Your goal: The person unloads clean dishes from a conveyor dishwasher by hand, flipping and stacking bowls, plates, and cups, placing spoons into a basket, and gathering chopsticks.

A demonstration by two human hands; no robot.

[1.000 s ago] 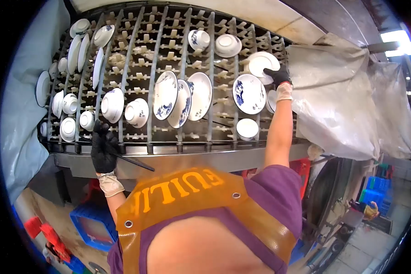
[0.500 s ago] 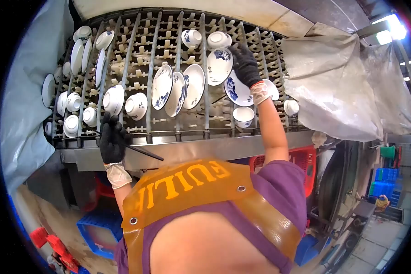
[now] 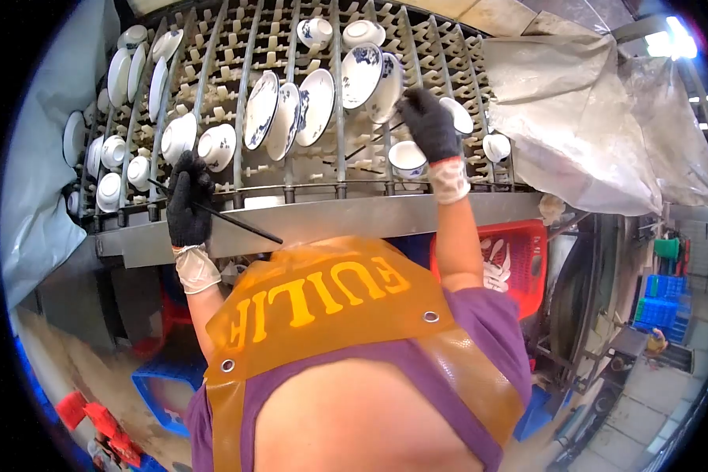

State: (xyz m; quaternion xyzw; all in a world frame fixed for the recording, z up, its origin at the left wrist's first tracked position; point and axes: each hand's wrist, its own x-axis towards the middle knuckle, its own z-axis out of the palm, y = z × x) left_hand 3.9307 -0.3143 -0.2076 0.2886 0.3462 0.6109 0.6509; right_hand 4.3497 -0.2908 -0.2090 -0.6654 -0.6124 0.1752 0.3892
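My left hand [image 3: 189,200], in a black glove, is closed round a thin black stick [image 3: 240,226] at the rack's front edge, just below a white bowl [image 3: 178,138]. My right hand [image 3: 431,126], also black-gloved, is over the rack, fingers partly curled and nothing visible in them. It is beside a tilted blue-patterned plate [image 3: 385,90] and above a small bowl [image 3: 408,157]. Another patterned plate [image 3: 362,75] leans left of that one. Several oval plates [image 3: 315,108] stand tilted between the pegs in the middle.
The pegged rack [image 3: 248,59] has a metal front ledge [image 3: 330,219]. More bowls and plates stand at its left. A plastic sheet [image 3: 558,126] hangs at the right. Below are a red basket [image 3: 527,236] and a blue crate [image 3: 161,393]. A distant person [image 3: 656,341] is at the right.
My right hand has left the plate at the upper right and moved down towards the small bowl. That plate now leans beside another. The view has shifted; my left hand still holds the stick.
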